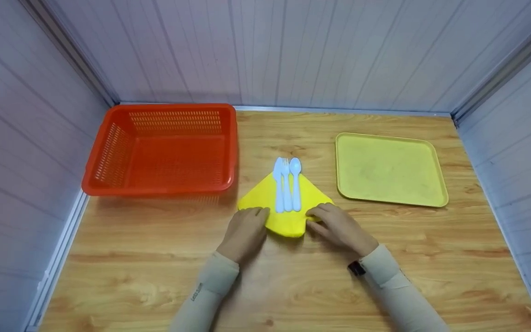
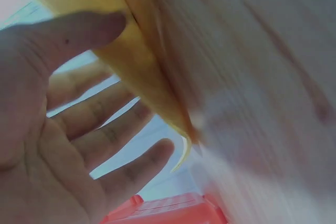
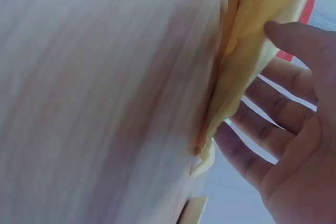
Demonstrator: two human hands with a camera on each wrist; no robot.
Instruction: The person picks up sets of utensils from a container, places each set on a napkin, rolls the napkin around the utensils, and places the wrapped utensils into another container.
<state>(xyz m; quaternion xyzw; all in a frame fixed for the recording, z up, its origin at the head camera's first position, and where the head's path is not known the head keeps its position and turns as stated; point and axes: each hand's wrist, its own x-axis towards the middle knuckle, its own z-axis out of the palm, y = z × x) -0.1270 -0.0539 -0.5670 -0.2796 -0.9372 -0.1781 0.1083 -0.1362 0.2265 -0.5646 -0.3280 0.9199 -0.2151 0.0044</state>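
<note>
A yellow napkin (image 1: 288,226) lies folded on the table, its point toward the person. On it, side by side, rest a light-blue plastic knife (image 1: 278,191), fork (image 1: 286,189) and spoon (image 1: 296,186), their heads past its far edge. The left hand (image 1: 246,230) pinches the napkin's left side; in the left wrist view its thumb lies over the yellow edge, with the fingertips behind it. At the right side, the right hand (image 1: 339,226) has the napkin's edge between thumb and fingers. Its thumb tip touches the fabric (image 3: 247,40) in the right wrist view.
A red plastic basket (image 1: 159,190) with slotted walls stands at the back left. On the right lies a shallow yellow tray (image 1: 390,170). White panel walls (image 1: 265,55) enclose the wooden table (image 1: 293,290) at the back and both sides.
</note>
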